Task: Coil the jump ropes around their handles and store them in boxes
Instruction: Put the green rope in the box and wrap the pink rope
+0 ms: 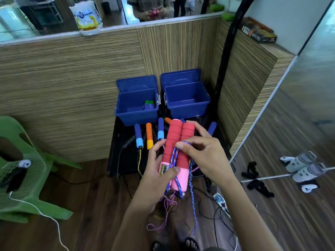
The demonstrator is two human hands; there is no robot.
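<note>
My left hand (159, 171) grips two red foam jump-rope handles (176, 140) held side by side, thumb across their pink ends. My right hand (203, 153) pinches the blue braided rope (175, 156) over the handles, and its loose end (193, 200) hangs down towards the floor. Two open blue boxes stand behind on a low black table (116, 151): the left box (136, 113) holds a coiled rope with green handles (149, 104), while the right box (186, 104) shows only its bare floor. Other ropes with blue (138, 135) and orange handles (149, 135) lie on the table.
A green plastic chair (27, 171) stands at the left. Wood-patterned partition walls close the corner behind the boxes. A mirror panel (299, 105) lines the right side. Cables and a power strip (222, 201) lie on the wooden floor near my feet.
</note>
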